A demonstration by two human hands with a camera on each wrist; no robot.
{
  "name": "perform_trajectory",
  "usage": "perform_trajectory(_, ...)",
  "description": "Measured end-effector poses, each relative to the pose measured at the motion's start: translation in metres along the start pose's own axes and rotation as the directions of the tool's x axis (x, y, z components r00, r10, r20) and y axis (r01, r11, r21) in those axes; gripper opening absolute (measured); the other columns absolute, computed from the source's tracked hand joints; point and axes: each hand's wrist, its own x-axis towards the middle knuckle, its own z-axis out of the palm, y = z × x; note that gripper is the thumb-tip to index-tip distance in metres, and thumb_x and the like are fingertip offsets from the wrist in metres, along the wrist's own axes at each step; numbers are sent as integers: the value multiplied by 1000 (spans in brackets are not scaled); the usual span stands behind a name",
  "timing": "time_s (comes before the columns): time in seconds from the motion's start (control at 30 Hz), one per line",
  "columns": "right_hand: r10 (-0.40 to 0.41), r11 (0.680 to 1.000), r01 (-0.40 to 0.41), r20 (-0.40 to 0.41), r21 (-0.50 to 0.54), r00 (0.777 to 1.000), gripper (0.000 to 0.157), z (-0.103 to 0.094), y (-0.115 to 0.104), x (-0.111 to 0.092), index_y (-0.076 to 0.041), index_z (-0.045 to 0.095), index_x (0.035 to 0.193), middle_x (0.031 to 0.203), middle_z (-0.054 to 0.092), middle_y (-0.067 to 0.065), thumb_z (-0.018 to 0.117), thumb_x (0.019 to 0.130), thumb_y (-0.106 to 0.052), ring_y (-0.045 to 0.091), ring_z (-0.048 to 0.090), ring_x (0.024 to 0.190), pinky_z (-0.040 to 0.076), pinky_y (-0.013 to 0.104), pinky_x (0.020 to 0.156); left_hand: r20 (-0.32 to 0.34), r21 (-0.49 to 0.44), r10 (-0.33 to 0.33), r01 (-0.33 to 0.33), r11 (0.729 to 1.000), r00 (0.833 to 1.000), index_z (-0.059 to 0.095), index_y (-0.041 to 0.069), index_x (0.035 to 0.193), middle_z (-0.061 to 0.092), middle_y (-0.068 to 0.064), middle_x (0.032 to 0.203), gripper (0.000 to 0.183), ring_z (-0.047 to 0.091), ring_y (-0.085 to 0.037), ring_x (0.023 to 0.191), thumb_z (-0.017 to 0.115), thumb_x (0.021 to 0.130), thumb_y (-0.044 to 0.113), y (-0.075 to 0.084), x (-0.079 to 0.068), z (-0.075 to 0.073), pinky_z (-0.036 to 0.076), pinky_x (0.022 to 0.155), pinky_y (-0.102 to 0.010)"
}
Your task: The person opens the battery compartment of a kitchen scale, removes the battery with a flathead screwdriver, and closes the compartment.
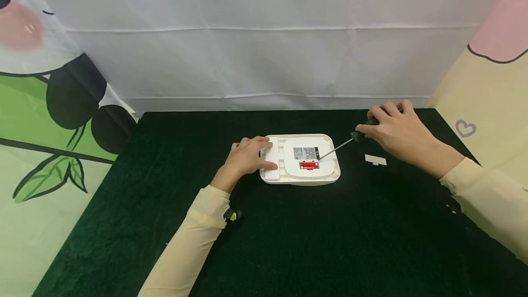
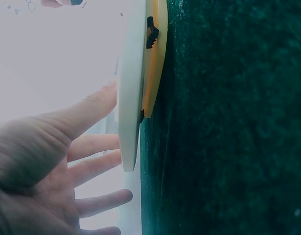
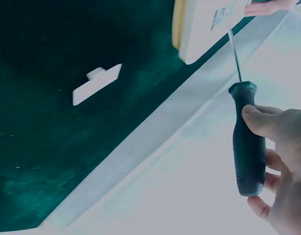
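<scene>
A white plastic device (image 1: 291, 178) with rounded corners lies on the dark green cloth, a printed label (image 1: 304, 153) and a small open compartment facing up. A red battery (image 1: 309, 165) sits in that compartment. On the device's left end rests my left hand (image 1: 246, 157), thumb and fingers spread and mostly straight. My right hand (image 1: 397, 132) grips a screwdriver (image 3: 249, 142) by its dark handle. Its thin shaft slants down to the left, the tip over the device between label and battery. In the left wrist view, a yellow layer (image 2: 160, 63) shows beneath the device.
A small white cover (image 1: 376, 160) with a tab lies on the cloth right of the device. Behind the table's far edge hangs a white curtain (image 1: 264, 68). Printed cloths (image 1: 57, 118) border the sides.
</scene>
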Motion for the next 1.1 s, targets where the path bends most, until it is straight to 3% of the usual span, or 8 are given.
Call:
perform_trajectory(0.47, -59, 993, 64, 58, -100, 997, 30, -8, -11, 17, -19, 75, 109, 104, 58, 16, 77, 83, -7, 34, 50, 94, 39, 54, 79, 0, 3, -5, 5, 1000, 1000, 50, 23, 144, 39, 1, 155, 72, 38, -30, 132, 73, 82, 54, 2, 1, 2, 27, 110, -53)
perform_trajectory(0.77, -112, 972, 133, 113, -192, 987, 41, -21, -21, 33, -21, 75, 109, 103, 55, 16, 80, 76, 1, 34, 45, 95, 35, 51, 79, 2, 9, -12, 12, 1000, 1000, 50, 23, 144, 38, 2, 156, 72, 38, -30, 133, 73, 83, 53, 6, -1, 2, 27, 110, -54)
perform_trajectory(1.1, -16, 1000, 15, 94, 19, 995, 28, 9, 4, 11, -21, 75, 111, 107, 59, 12, 78, 83, -15, 32, 49, 98, 37, 53, 80, 10, 22, -21, 21, 1000, 1000, 49, 23, 144, 37, 2, 156, 71, 37, -29, 133, 73, 83, 51, 10, -2, 0, 26, 111, -53)
